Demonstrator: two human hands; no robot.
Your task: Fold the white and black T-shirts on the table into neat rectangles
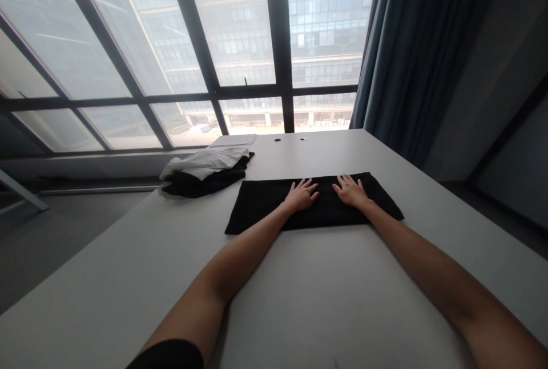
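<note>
Black cloth (274, 206), folded into a flat, wide rectangle, lies across the middle of the white tabletop (342, 289). Left hand (301, 195) and right hand (351, 191) rest on it palms down, fingers spread, gripping nothing. A white-and-black garment pile (205, 172) sits near the far-left edge.

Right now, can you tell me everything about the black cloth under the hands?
The black cloth looks like soft fabric, folded into a long flat rectangle. It lies across the white table. The left hand and the right hand rest flat on its middle, side by side. Its right end is slightly angled. A pile of black and white clothes sits apart, farther left.
</note>
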